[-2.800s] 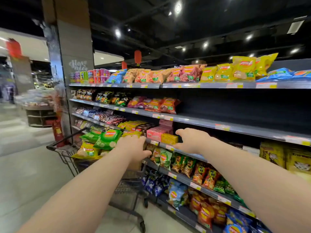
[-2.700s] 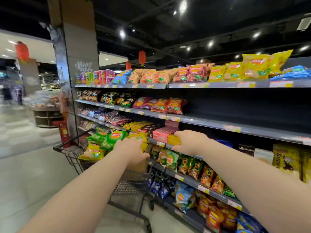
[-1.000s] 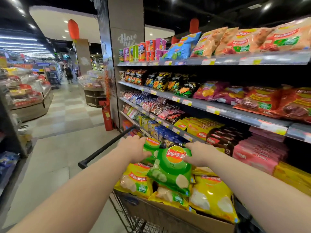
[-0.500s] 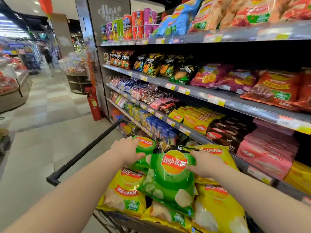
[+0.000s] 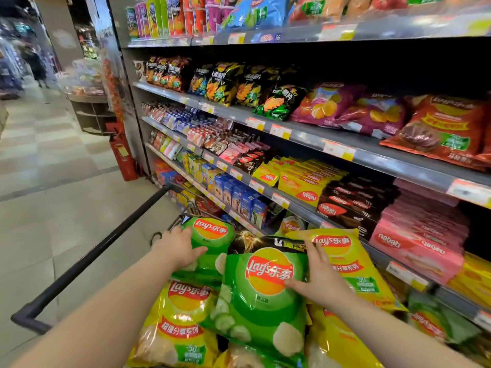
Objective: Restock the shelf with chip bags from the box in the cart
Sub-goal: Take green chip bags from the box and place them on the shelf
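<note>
Head view: spread left hand (image 5: 177, 249) rests on rear green bag (image 5: 212, 241), spread right hand (image 5: 317, 280) on front green bag (image 5: 261, 301); yellow bag (image 5: 353, 266) just right of it.

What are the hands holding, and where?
Right hand: front green bag, right edge, thumb on its face. Left hand: rear green bag, left edge. Actual grip: cannot tell.

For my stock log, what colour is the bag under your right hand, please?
Chip bag: green, black top band; head view.

Left hand (image 5: 177, 248) and right hand (image 5: 317, 278) both mid-frame, palms down, fingers spread pretty flat.
</note>
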`<control>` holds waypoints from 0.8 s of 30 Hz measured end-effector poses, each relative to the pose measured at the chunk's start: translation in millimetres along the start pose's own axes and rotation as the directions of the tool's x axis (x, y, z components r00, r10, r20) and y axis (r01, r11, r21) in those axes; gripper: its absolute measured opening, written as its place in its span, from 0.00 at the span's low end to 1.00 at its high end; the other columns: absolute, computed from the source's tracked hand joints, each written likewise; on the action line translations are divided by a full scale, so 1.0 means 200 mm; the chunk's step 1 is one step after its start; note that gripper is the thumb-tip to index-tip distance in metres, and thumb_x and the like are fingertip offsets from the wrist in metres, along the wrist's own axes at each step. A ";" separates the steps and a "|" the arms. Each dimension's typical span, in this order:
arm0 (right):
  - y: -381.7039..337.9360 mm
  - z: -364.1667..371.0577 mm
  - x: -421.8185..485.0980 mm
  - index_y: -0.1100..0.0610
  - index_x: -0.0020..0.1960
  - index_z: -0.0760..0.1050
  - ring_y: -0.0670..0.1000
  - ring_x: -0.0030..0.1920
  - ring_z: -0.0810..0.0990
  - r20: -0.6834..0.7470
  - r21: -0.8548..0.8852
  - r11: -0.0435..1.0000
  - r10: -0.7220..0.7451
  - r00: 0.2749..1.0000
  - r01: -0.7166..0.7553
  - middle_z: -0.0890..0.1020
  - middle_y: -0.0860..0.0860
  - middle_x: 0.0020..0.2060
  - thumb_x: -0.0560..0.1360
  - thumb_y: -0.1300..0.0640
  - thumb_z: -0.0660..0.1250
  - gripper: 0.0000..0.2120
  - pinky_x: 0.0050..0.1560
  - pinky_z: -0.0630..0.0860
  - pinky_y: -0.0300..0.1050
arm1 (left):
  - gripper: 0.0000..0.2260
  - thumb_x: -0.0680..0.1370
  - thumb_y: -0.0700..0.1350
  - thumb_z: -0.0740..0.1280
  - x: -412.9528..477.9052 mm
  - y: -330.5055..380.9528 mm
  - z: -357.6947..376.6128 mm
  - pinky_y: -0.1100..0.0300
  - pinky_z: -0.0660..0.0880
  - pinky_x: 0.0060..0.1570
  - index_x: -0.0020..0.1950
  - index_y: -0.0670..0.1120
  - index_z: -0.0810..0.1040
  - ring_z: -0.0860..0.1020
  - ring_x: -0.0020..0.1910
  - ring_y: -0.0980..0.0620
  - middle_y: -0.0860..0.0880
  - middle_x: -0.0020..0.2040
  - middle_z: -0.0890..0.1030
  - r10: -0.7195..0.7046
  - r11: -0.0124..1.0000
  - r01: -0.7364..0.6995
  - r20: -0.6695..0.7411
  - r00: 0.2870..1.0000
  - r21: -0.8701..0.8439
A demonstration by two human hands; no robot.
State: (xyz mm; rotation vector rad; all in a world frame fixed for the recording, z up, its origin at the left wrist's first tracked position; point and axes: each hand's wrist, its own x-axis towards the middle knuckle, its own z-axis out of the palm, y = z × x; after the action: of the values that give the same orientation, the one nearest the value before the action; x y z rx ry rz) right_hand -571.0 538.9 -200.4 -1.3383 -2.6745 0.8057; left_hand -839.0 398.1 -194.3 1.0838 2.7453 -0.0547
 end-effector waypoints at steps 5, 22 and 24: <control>0.02 0.12 -0.01 0.53 0.78 0.40 0.55 0.72 0.67 0.068 0.441 0.870 0.213 0.975 -0.221 0.66 0.50 0.72 0.59 0.42 0.79 0.63 0.71 0.65 0.50 | 0.38 0.75 0.65 0.61 0.13 -0.07 0.03 0.46 0.69 0.66 0.77 0.45 0.56 0.68 0.69 0.40 0.41 0.72 0.66 -0.064 0.982 0.077 0.078 0.995 -0.173; -0.13 0.30 -0.12 0.57 0.71 0.65 0.54 0.51 0.80 0.122 0.775 0.518 0.440 0.890 -0.362 0.79 0.55 0.54 0.66 0.58 0.77 0.37 0.43 0.77 0.42 | 0.33 0.75 0.62 0.65 0.37 -0.23 0.16 0.49 0.71 0.64 0.71 0.39 0.68 0.74 0.64 0.39 0.39 0.68 0.73 -0.029 0.724 0.265 0.356 0.934 -0.637; -0.16 0.29 -0.12 0.56 0.73 0.62 0.56 0.54 0.78 0.086 0.774 0.525 0.465 0.881 -0.353 0.78 0.57 0.59 0.68 0.58 0.76 0.39 0.50 0.78 0.47 | 0.32 0.73 0.57 0.71 0.38 -0.24 0.16 0.48 0.73 0.61 0.68 0.38 0.71 0.77 0.60 0.39 0.38 0.64 0.77 0.000 0.614 0.289 0.367 0.930 -0.734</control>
State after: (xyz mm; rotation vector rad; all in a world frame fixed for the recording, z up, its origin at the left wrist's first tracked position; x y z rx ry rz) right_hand -594.5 479.2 -230.5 -1.6396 -1.5045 1.5997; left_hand -920.0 410.7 -242.0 0.5146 2.1277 0.7962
